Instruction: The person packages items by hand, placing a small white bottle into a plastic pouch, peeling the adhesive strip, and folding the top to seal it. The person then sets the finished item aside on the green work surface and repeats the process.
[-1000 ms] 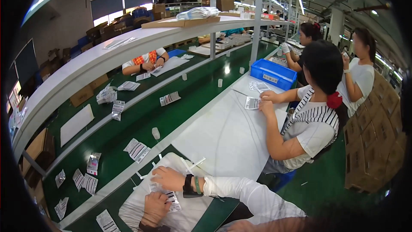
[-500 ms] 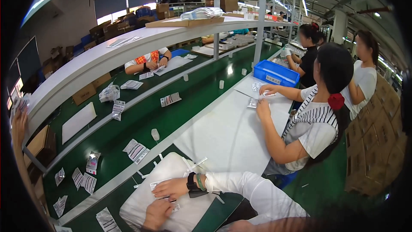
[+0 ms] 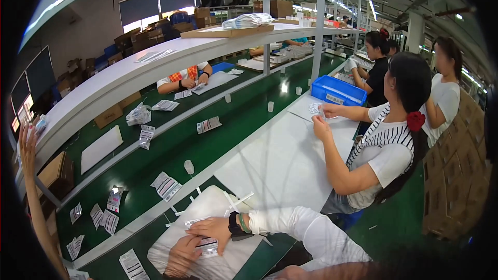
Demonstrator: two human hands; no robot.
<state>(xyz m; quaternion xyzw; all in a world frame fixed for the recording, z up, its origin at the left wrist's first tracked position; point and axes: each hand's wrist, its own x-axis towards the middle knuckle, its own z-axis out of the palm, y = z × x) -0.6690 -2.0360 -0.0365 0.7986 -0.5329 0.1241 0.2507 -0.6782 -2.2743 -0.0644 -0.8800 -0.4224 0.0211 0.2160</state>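
Note:
A small silver packet (image 3: pixel 208 247) with printed dark stripes lies on a white padded board (image 3: pixel 211 197) in front of me. My right hand (image 3: pixel 212 229), with a black watch and a green bracelet at its wrist, rests palm down over the packet, fingers stretched out. From the near left, my left hand (image 3: pixel 182 253) has its fingers bent at the packet's left edge. Parts of the packet are covered by both hands. White strips (image 3: pixel 239 201) stick out along the far edge of the padded board.
Several printed packets (image 3: pixel 166 185) and small translucent cups (image 3: pixel 189 167) are spread on the green belt (image 3: pixel 176 145). To the right, a co-worker (image 3: pixel 378 150) handles small items beside a blue bin (image 3: pixel 339 91). Another person's arm (image 3: pixel 35 202) reaches up at the far left by the white shelf (image 3: pixel 104 80).
My hands have shifted on the packet, and more of it shows between them. The right-hand co-worker has lifted items off the table. The far-left person's fingers have spread.

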